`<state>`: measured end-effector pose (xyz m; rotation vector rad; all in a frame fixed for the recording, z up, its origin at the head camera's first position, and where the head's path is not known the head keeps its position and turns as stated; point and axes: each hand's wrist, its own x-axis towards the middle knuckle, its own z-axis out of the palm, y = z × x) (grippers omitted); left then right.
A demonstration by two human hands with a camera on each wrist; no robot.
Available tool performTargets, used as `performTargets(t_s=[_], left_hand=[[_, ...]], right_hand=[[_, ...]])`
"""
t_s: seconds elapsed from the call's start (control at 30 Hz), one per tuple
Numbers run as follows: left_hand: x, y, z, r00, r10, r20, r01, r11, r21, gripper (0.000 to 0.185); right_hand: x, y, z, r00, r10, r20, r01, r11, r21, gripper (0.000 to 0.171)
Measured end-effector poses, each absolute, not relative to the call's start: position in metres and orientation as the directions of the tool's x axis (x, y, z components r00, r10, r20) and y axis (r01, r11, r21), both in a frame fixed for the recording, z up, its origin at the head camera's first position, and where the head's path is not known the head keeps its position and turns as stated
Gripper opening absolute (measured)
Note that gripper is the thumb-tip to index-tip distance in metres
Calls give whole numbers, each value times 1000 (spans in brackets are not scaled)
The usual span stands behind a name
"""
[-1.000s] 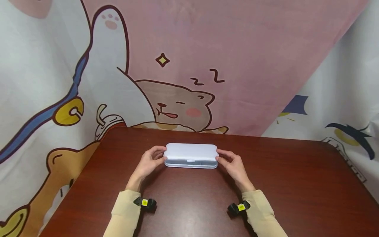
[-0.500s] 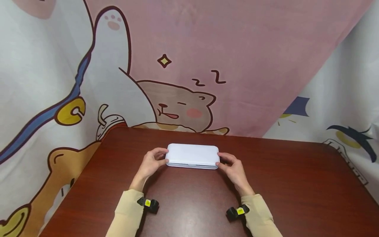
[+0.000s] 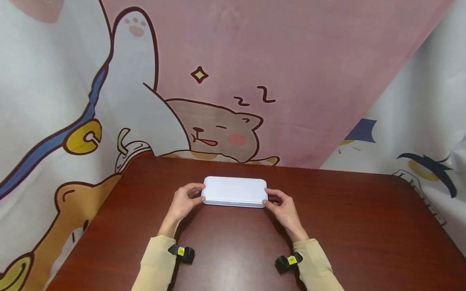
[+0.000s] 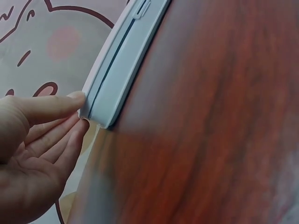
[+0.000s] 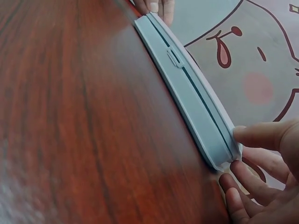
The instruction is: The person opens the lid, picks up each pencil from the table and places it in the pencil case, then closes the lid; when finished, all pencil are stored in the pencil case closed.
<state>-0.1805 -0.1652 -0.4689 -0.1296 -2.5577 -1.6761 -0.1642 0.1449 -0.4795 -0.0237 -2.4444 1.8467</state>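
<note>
A flat pale-blue plastic case (image 3: 234, 191) lies shut on the dark red wooden table (image 3: 364, 226), its long side towards me. My left hand (image 3: 183, 201) pinches the case's left end, thumb on the lid and fingers at the end wall. In the left wrist view the thumb (image 4: 60, 105) rests on the corner of the case (image 4: 121, 60). My right hand (image 3: 282, 207) pinches the right end the same way. The right wrist view shows that hand (image 5: 261, 172) at the near corner of the case (image 5: 191, 93), whose small front clasp (image 5: 174, 57) sits across the seam.
A cartoon-print cloth (image 3: 225, 81) hangs behind the table and drapes past its left and right edges. Bare tabletop lies in front of the case and out to the right. Small black wrist cameras (image 3: 182, 254) sit on both beige sleeves.
A second ago the lid stood slightly raised, with a gap along the front. It now lies flat on the base. Both hands stayed at the ends.
</note>
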Motion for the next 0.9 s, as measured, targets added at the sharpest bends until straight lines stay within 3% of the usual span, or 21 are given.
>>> performTargets(t_s=[0.2,0.4,0.53,0.9], left_hand=[[-184,-162,-474,-993,29,114,117,334,935,36],[-187,-164,-471,-991,42,124,130,435,891,36],[-188,-167,-471,-992,81,93,119,433,893,36],[-185,-184,-464,-981,129,144,189,485,854,33]], right_hand=[[-165,147,-476,-995,69,71,-50,270,-962,37],[-169,146,-479,-995,59,76,-57,279,-959,38],[-168,152,-481,-997,28,69,-57,296,-954,38],[-158,189,-474,-989,-80,126,-149,458,-876,37]])
